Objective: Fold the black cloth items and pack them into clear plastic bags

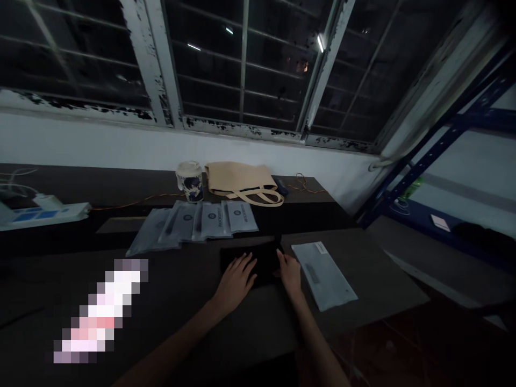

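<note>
A black, folded piece of fabric [264, 263] lies on the dark table in front of me; its details are lost in the dim light. My left hand [237, 280] rests flat on its left part, fingers spread. At its right edge my right hand [289, 271] is closed, thumb and fingers pinching the fabric. Just right of that hand lies a frosted plastic bag [326, 279] with a small white label near its top. Several more frosted zip bags [212, 220] with dark printing overlap in a row beyond the fabric.
Along the back stand a patterned cup [190, 183] with a lid and a beige tote bag [239, 177]. A white power strip [52, 215] with cables sits at left. A pixelated bright patch [100, 312] covers the left foreground. Blue metal shelving [427, 145] rises at right.
</note>
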{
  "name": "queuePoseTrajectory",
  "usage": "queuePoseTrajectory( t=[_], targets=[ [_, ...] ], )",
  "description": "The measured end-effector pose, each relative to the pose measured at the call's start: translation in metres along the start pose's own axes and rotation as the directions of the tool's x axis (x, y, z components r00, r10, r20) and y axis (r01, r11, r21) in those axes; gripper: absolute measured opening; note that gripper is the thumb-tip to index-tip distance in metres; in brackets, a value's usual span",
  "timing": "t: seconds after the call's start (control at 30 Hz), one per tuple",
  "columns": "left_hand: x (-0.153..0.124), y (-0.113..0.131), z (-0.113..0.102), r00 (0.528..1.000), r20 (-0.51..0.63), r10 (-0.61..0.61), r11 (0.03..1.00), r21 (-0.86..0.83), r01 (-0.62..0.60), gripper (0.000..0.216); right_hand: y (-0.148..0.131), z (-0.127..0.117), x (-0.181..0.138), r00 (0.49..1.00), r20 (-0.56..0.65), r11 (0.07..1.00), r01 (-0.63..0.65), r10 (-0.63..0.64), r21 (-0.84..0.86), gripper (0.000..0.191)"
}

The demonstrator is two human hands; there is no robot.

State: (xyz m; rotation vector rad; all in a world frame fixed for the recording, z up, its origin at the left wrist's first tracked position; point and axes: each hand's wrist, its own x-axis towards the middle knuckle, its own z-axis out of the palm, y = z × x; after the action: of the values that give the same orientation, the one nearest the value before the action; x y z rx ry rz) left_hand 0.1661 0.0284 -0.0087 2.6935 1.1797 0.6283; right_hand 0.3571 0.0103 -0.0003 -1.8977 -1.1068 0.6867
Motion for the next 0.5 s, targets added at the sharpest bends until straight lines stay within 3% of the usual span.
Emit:
queuePoseTrajectory(
  t=[0.33,0.5],
  targets=[
    [0.005,0.007,-0.008,1.000,-0.013,0.004,0.999,0.052,-0.003,0.042,0.003,0.005,-0.001,0.993,0.045,0.990,0.117,-0.113,-0.083,0.034],
    [0.010,0.006,-0.002,0.994,0.071,0.078,0.994,0.067,-0.083,0.042,0.001,-0.003,-0.004,0.993,0.028,0.978,0.118,-0.115,-0.172,0.027]
  ],
)
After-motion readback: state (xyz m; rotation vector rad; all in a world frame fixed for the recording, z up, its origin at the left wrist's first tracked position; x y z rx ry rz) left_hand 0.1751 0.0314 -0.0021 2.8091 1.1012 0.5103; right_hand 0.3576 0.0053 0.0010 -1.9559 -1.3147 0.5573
